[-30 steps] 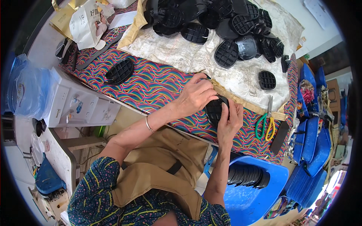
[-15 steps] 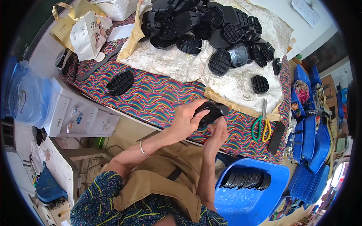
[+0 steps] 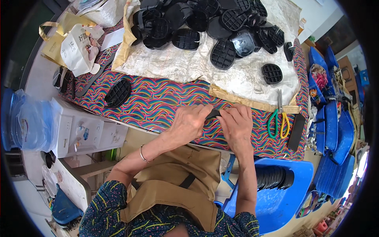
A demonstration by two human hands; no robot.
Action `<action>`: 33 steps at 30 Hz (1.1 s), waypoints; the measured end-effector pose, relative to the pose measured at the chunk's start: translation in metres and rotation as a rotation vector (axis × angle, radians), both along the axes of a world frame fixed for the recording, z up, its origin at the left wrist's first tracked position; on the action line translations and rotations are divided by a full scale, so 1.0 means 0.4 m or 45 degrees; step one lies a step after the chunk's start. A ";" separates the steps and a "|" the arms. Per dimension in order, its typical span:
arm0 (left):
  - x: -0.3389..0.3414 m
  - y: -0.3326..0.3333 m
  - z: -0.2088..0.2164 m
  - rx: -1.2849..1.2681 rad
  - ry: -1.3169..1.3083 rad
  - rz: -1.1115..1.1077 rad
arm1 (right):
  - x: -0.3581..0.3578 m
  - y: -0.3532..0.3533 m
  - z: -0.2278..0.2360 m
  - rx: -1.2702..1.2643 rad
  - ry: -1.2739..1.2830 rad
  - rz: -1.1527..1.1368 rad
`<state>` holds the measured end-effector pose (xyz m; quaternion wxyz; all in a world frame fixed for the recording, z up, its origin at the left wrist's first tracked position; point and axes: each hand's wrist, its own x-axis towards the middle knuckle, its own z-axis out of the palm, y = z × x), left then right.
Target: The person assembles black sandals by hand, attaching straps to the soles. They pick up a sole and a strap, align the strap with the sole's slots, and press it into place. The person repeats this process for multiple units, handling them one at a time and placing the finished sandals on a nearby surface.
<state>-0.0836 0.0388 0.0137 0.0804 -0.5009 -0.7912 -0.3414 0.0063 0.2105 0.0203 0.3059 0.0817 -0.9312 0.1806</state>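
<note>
In front of me at the table's near edge, both hands grip a small black moulded piece (image 3: 213, 114), mostly hidden by my fingers. My left hand (image 3: 191, 121) has its fingers closed on one end. The other end is pinched by my right hand (image 3: 238, 123). Similar black pieces with gridded, rounded faces lie heaped (image 3: 185, 23) on a stained white sheet (image 3: 169, 63) beyond my hands. One gridded piece (image 3: 272, 74) sits apart at the sheet's right, another gridded piece (image 3: 117, 93) on the patterned cloth (image 3: 154, 94) at the left.
Right of my hands lie scissors (image 3: 280, 118) with green and yellow handles and a dark flat block (image 3: 296, 132). Below the table edge stands a blue tub (image 3: 272, 211) holding a row of black curved pieces (image 3: 276, 177). Bags (image 3: 81, 49) and a water dispenser (image 3: 77, 126) are at the left.
My right hand has turned and moved up and right, now gripping the piece's far end beside the left hand. Less of the piece shows. The whole view has shifted slightly.
</note>
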 end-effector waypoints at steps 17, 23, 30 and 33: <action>-0.003 0.045 0.020 -0.033 -0.092 0.056 | 0.017 -0.048 -0.119 -0.226 0.090 -0.362; -0.002 0.055 0.029 -0.070 -0.183 0.039 | 0.027 -0.069 -0.129 -0.406 0.024 -0.450; -0.001 0.048 0.035 0.013 -0.252 0.041 | 0.025 -0.083 -0.132 -0.569 -0.023 -0.437; -0.003 0.044 0.038 0.108 -0.277 0.035 | 0.025 -0.085 -0.130 -0.514 0.039 -0.409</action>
